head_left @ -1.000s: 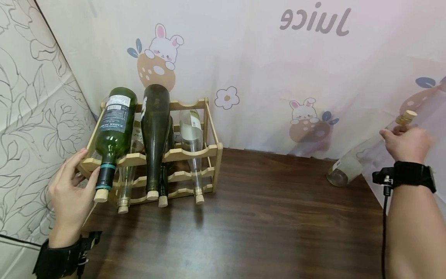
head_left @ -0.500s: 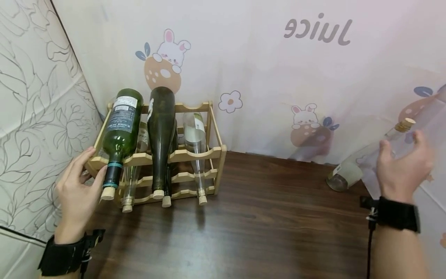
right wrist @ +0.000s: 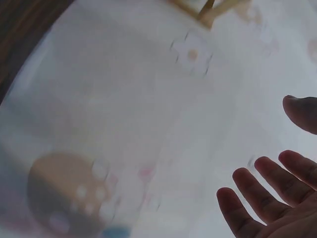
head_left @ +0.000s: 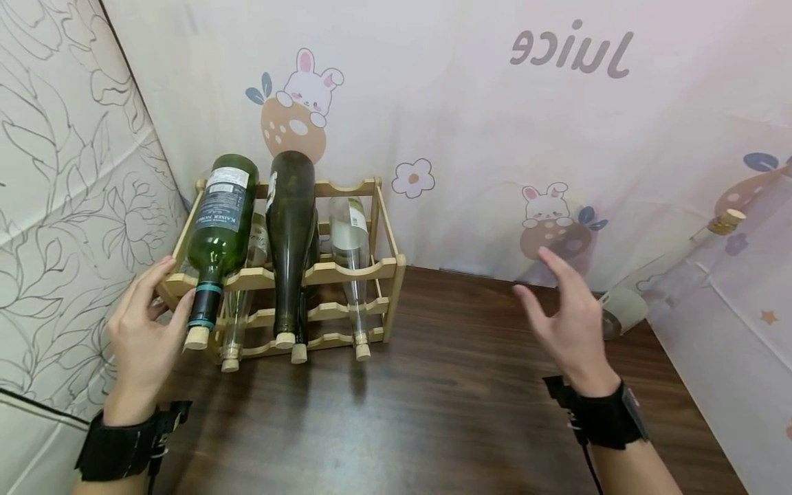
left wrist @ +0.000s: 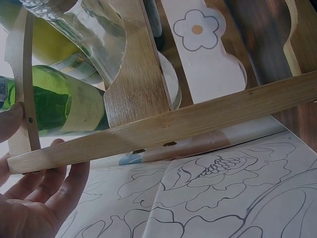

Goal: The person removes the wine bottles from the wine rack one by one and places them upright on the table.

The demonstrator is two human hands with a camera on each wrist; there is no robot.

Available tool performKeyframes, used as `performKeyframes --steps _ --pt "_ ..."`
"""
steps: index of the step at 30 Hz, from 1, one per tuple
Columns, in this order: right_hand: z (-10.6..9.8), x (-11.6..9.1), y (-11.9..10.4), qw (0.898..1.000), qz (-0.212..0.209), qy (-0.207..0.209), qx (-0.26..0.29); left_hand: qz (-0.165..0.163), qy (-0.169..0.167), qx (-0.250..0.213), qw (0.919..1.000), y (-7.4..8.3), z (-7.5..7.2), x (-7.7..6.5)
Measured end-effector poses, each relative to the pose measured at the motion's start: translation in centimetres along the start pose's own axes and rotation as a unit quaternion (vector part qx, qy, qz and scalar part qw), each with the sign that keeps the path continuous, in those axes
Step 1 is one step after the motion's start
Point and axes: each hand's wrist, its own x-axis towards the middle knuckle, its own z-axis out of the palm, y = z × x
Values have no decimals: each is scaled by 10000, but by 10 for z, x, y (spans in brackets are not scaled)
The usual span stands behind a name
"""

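A wooden wine rack (head_left: pixel 371 271) stands at the left with several corked bottles lying in it. My left hand (head_left: pixel 148 337) grips its front left corner; in the left wrist view the fingers (left wrist: pixel 52 183) curl under the wooden rail (left wrist: pixel 198 115) with the thumb on the upright. Right beside that thumb is the dark neck of a green wine bottle (head_left: pixel 219 234) on the top tier. A dark bottle (head_left: pixel 291 227) lies next to it, and a clear bottle (head_left: pixel 349 240) sits further right. My right hand (head_left: pixel 572 326) is in the air, fingers spread, holding nothing.
A clear corked bottle (head_left: pixel 625 309) leans against the cloth backdrop (head_left: pixel 464 137) at the far right, its base on the dark wooden table (head_left: pixel 464 412). A flower-patterned cloth (head_left: pixel 68 206) hangs close along the rack's left side.
My right hand has let go of the clear bottle, leaving it leaning at the right, and has moved left toward the rack. The left hand keeps its grip on the rack.
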Motion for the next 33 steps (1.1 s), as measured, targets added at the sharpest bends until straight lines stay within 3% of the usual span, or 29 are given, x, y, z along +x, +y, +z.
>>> performKeyframes --steps 4,11,21,27,33 --pt "19 3 -22 9978 -472 -271 374 -3 -6 13 10000 0 0 0" --pt "49 15 -56 9897 -1135 -671 566 -18 3 3 10000 0 0 -2" --pt "94 37 -110 9727 -1847 -829 1135 91 17 -20 10000 1 1 -1" --pt "117 39 -146 9610 -2212 -1440 825 84 34 -5 10000 1 1 1" --pt "136 41 -174 9421 -2722 -1906 447 89 20 36 10000 1 1 0"
